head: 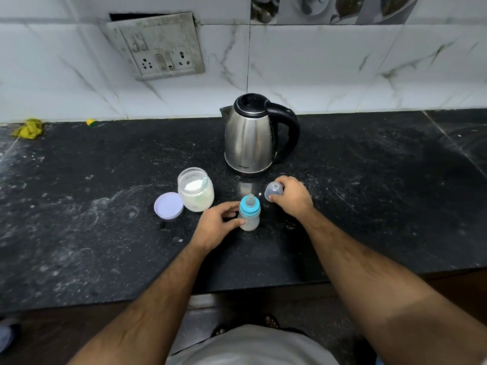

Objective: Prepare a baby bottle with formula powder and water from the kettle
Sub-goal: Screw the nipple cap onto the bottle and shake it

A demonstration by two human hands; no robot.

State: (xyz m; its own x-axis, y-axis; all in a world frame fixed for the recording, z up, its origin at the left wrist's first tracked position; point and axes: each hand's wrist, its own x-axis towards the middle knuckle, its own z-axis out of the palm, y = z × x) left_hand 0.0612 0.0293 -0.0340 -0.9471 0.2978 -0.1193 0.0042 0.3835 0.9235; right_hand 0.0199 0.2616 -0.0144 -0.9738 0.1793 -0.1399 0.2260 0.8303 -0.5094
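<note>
Two bare hands work at the middle of the frame over a black, speckled stone tabletop (92,206) dusted with pale smears. One small translucent plastic baby bottle (249,216) stands upright at centre, its rounded body cloudy white, topped by a turquoise screw ring and a clear nipple. The left hand (214,225) curls around the bottle's left side, thumb and fingers pressed to its body. Just right of the bottle, the right hand (291,196) pinches one clear, dome-shaped plastic bottle cap (273,191) between thumb and fingertips, held near the tabletop; whether the cap touches the stone cannot be told. One brushed stainless-steel electric kettle (249,138) with a black lid and a looping black handle stands above the bottle, its spout pointing left. Left of the bottle sits one squat, clear plastic jar of white formula powder (195,191), open, and touching its lower left side lies one flat, round lilac plastic lid (168,206). In the upper left, one grimy grey switch-and-socket plate (158,46) is set in the glossy white marble-veined wall tiles (329,64). One crumpled yellow cloth (28,129) lies at the far left edge, and one small yellow-green scrap (91,122) lies near it against the wall.
</note>
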